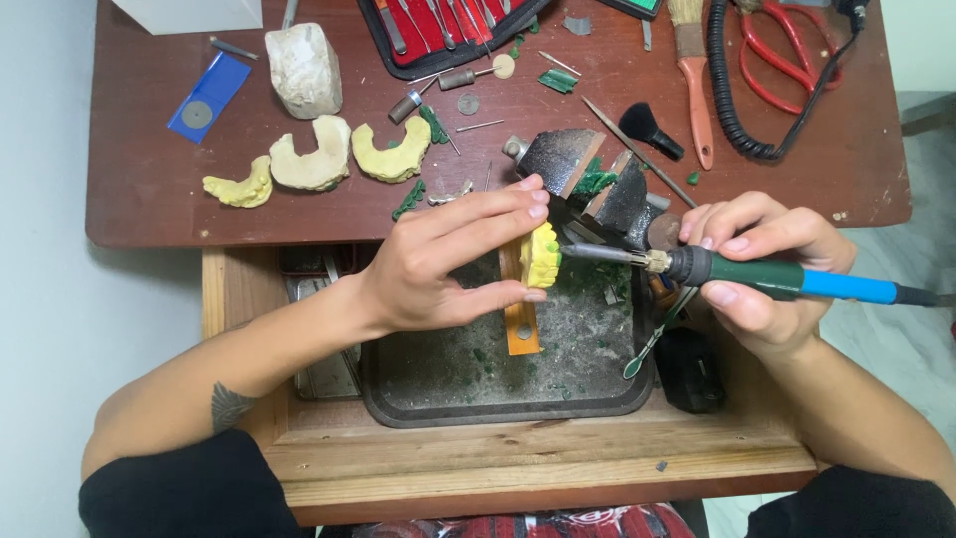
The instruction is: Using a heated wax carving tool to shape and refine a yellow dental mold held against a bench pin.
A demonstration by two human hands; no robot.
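L hand [438,269] is pinched on a small yellow dental cast [542,255], thumb under, index + middle fingers on top, holding it over the dark tray [498,399] in the open drawer. R hand [762,274] is clenched pen-style round a green/blue rotary handpiece [777,280]; its bur tip sits at the cast's R face, looks touching or v. near, can't tell which.

Landmark = tray.
- Cast: above the tray's upper middle, just beside the orange wood bench peg [521,319] that juts over the tray.
- Small vise [588,184]: just behind the tray's far R corner, green wax bits in it.
- Three more casts [319,159] (2 yellow, 1 off-white): on the desk behind-L of the tray, well apart from the hands, untouched.
- White plaster block [304,70], blue card [209,95], red tool roll [448,30], brushes [692,70], red scissors [787,50]: far side of the desk, well behind the tray.
- Thin spatula [657,339]: at the tray's R edge, under the R hand.

Progress, my read: mid-work. Tray floor is dusted w/ grey grit + green chips, so a fair bit of trimming looks done. Cast in hand is in contact w/ the tool, not set down. Other three casts not being worked now; can't tell if they're finished or not.
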